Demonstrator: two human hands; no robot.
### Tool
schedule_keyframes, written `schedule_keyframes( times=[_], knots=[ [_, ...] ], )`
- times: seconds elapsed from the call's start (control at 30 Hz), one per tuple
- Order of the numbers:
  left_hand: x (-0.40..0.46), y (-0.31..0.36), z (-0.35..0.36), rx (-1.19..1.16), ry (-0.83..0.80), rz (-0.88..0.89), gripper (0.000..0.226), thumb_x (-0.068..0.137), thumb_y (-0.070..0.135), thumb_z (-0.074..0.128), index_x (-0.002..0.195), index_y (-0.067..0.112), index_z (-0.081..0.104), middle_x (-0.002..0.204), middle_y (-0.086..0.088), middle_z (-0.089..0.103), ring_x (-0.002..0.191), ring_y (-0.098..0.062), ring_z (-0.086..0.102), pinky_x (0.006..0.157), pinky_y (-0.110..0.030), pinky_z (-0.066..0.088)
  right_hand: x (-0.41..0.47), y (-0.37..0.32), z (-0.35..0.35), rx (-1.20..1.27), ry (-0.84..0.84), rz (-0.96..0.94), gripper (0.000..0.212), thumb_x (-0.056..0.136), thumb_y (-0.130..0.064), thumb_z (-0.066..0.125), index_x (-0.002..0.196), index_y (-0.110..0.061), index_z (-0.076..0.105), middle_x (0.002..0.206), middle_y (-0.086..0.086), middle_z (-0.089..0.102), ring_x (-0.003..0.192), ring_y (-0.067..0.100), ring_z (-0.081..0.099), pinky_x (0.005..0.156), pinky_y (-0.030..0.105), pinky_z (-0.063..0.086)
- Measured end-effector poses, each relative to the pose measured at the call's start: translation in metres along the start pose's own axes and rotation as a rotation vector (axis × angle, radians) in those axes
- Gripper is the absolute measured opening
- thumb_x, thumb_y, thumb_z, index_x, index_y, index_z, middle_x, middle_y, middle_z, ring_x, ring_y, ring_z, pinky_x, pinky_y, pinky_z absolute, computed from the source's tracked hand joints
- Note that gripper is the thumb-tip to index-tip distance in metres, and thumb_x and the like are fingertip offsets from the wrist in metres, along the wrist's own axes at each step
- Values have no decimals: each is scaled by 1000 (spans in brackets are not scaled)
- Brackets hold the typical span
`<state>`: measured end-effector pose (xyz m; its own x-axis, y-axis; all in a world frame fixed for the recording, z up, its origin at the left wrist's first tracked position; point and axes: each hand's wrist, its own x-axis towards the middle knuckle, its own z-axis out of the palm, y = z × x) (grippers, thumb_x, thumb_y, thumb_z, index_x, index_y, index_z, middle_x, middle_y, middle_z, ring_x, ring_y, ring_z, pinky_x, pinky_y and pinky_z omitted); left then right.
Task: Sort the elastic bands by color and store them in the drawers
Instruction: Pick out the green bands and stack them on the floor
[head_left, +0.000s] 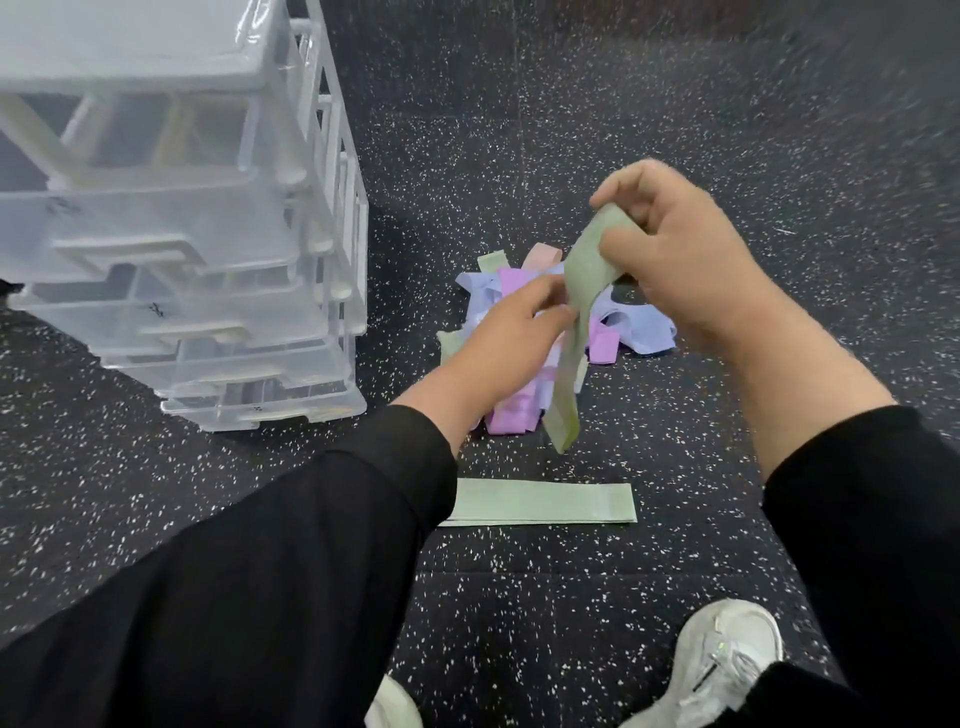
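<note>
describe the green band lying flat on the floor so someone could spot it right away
Start at the clear drawer unit and move right to the mixed pile of bands. Nearer the person than that pile lies the flat green band, alone on the speckled floor. Unlike the green band in the hands, it lies straight, untouched.

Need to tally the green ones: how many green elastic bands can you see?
4 at least: one held green elastic band in both hands, one flat green stack on the floor, which may hold several, and two green ends in the mixed pile, which may hide more.
</note>
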<state>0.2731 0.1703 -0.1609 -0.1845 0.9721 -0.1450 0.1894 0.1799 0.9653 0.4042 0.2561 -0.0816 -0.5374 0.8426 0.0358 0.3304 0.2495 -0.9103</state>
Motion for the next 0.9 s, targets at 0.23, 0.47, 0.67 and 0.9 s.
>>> schedule_keyframes(
  times=[0.23, 0.47, 0.67, 0.9],
  knots=[
    [-8, -6, -3, -186, 33, -73, 12, 99, 19, 58, 90, 16, 64, 81, 4, 61, 71, -7, 51, 72, -32, 44, -1, 0, -9, 21, 73, 78, 28, 87, -3, 64, 104, -24, 73, 85, -4, 72, 76, 11, 66, 70, 32, 61],
    [-23, -53, -16, 98, -109, -247, 25, 91, 25, 69, 88, 1, 65, 86, -18, 72, 69, -13, 54, 66, -28, 40, -9, 28, -9, 182, 180, 205, 16, 89, -4, 59, 93, -14, 71, 86, 8, 72, 78, 21, 69, 74, 52, 62],
    [-52, -108, -33, 152, -123, -491, 24, 85, 25, 70, 92, 2, 68, 82, -6, 66, 75, -17, 58, 70, -31, 45, -26, 97, -15, 328, 313, 503, 16, 95, -4, 54, 92, -13, 66, 100, 11, 67, 93, 25, 71, 67, 33, 61],
    [-64, -138, -35, -29, -12, -637, 3, 95, 6, 64, 94, 7, 67, 80, -13, 71, 64, -18, 72, 53, -26, 56, -83, 199, -3, 222, 271, 878, 22, 98, -5, 57, 120, -4, 62, 117, 13, 66, 103, 28, 68, 78, 38, 62]
  ],
)
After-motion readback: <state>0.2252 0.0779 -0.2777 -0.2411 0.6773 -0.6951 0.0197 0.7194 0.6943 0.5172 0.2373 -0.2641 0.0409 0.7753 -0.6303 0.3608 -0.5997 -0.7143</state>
